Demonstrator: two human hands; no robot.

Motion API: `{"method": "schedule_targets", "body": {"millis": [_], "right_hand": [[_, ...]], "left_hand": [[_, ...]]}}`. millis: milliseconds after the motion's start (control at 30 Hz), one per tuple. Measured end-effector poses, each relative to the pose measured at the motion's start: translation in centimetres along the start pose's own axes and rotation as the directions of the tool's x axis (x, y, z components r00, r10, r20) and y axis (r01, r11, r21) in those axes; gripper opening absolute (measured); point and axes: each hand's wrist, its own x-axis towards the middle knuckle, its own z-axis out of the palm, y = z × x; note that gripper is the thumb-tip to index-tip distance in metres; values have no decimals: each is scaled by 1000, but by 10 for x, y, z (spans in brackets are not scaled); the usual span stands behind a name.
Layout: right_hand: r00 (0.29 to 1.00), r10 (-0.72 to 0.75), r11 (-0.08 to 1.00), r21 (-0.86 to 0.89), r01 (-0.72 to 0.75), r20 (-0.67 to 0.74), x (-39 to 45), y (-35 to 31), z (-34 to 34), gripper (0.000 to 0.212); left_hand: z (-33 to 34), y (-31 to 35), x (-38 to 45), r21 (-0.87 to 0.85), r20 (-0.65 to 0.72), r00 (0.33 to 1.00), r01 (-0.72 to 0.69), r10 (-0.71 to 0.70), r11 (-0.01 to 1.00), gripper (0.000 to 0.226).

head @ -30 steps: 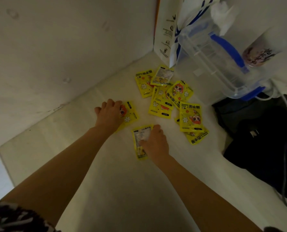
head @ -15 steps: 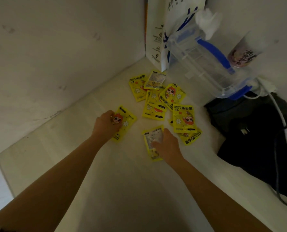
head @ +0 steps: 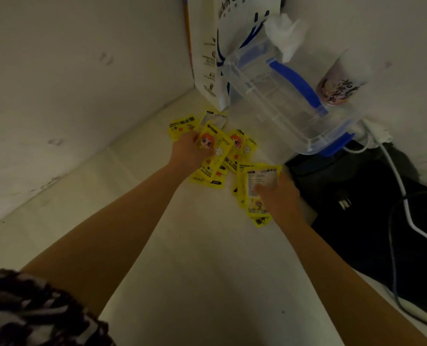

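Several yellow snack packets [head: 242,148] lie scattered on a pale surface near the wall corner. My left hand [head: 188,153] grips one packet with an orange cartoon face [head: 213,143] and holds it over the pile. My right hand [head: 277,196] pinches another yellow packet [head: 259,181], its white label side up, above more packets at the pile's right edge.
A clear plastic box with blue handle and clips [head: 287,101] stands tilted behind the pile. A white paper bag [head: 222,46] leans in the corner. A printed cup [head: 342,81] stands at right. A black bag [head: 362,208] with white cable [head: 397,176] lies at right.
Both hands have lifted their packets off the surface and carried them forward to the pile. The left hand moved furthest, from the open area to the pile's left side.
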Motion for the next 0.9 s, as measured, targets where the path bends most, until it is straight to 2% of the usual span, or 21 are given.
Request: {"method": "schedule_targets", "body": {"millis": [267, 433, 567, 733, 900], "right_hand": [[999, 19, 999, -47, -17, 38, 27, -1, 5, 35], [1000, -1, 992, -128, 3, 18, 29, 5, 15, 39], [996, 78, 985, -159, -72, 33, 32, 7, 18, 48], [996, 56, 991, -124, -47, 72, 34, 8, 25, 47], [998, -9, 979, -204, 22, 64, 27, 7, 26, 39]], "left_hand": [[42, 15, 29, 59, 28, 999, 32, -33, 998, 37], [57, 20, 33, 258, 15, 999, -54, 52, 964, 32], [68, 26, 34, 396, 30, 999, -32, 22, 918, 36], [73, 36, 27, 402, 11, 999, 30, -37, 915, 37], [64, 16, 20, 397, -63, 997, 67, -46, 916, 36]]}}
